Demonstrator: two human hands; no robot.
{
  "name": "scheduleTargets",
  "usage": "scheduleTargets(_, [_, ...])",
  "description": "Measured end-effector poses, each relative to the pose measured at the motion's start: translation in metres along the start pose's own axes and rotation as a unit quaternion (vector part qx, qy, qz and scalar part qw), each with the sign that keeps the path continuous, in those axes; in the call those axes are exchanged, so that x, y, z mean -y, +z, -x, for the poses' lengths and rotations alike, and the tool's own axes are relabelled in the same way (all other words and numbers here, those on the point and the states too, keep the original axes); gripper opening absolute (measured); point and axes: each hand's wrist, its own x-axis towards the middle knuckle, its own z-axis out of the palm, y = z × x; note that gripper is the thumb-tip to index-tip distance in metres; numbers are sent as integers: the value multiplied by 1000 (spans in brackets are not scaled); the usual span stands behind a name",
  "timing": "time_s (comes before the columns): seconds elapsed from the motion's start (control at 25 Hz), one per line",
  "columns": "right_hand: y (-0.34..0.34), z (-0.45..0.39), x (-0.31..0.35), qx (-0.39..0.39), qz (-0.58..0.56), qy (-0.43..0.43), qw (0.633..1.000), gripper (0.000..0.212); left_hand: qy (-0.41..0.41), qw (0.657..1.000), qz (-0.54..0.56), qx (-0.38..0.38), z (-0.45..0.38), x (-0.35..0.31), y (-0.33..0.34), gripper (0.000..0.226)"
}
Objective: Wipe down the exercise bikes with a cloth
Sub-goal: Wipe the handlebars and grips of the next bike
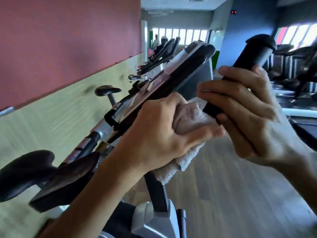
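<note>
The left hand was clenched around a bunched, pale pinkish-white terry cloth, its fingers curled over the wad while a loose end of the fabric hung down below the wrist. The cloth lay pressed against the lower part of a black, foam-covered handlebar grip of the nearest exercise bike, in the middle of the view. The right hand grasped that same grip just above the cloth, fingers wrapped round it from the right, with a strip of the cloth showing behind the knuckles. The grip rose up and to the right, ending in a rounded black cap above a grey sleeve. To the left of both hands the bike's dark console panel tilted away toward the far side. A black padded saddle sat near at the lower left, and further bikes stood in a row along the red and pale wood-patterned wall. Everything was motion-blurred.
</note>
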Motion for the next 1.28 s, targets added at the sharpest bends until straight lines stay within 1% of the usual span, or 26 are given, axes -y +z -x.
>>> scheduleTargets(0.04, [0,-27,1,-3,-12,1,1000,36,-1,1000,-2,5,3,-4,1,57])
scheduleTargets(0.08, [1,-34,2,8,-8,39,999,37,0,999,-22,24,5,-9,4,59])
scheduleTargets(0.12, [-1,-38,-7,1,-20,39,999,39,8,997,-69,40,6,-14,9,63])
scheduleTargets(0.16, [-1,-30,-4,14,-34,53,998,43,20,991,-130,41,6,-17,15,67])
scheduleTargets(0.2, [3,-19,6,17,-14,59,998,47,27,983,-180,25,5,-19,20,70])
scheduleTargets(0.24, [0,-18,8,26,-10,49,998,49,30,978,-207,8,5,-21,25,72])
scheduleTargets(0.28, [-3,-20,4,31,-30,47,998,48,39,974,-222,-4,5,-20,27,72])
scheduleTargets(0.36, [-4,-29,9,29,-12,74,997,43,51,970,-239,-10,8,-13,26,70])
scheduleTargets(0.52, [-6,-26,14,19,7,68,997,38,76,956,-281,-30,28,1,19,68])
scheduleTargets(0.56, [-7,-26,13,21,7,68,997,38,72,956,-282,-33,28,-3,20,68])
scheduleTargets(0.64, [-8,-27,13,32,-10,71,997,37,37,965,-257,-45,18,-12,24,68])
scheduleTargets(0.68, [-8,-28,13,29,-14,76,997,37,22,967,-249,-56,12,-16,26,65])
scheduleTargets(0.8, [-8,-27,12,25,-18,68,997,37,32,958,-265,-101,13,-16,29,52])
scheduleTargets(0.88, [-8,-26,13,27,-20,61,998,37,44,951,-285,-110,23,-8,27,49])
scheduleTargets(0.96, [-7,-26,14,27,-17,65,997,37,37,949,-290,-119,24,-7,25,49])
scheduleTargets(1.08, [-6,-28,12,26,-34,64,997,35,-1,964,-250,-88,8,-19,28,47])
scheduleTargets(1.16, [-7,-27,13,24,-38,60,997,34,21,964,-243,-110,6,-20,32,44])
scheduleTargets(1.28, [-8,-26,14,23,-40,65,997,35,35,946,-285,-150,16,-9,31,45])
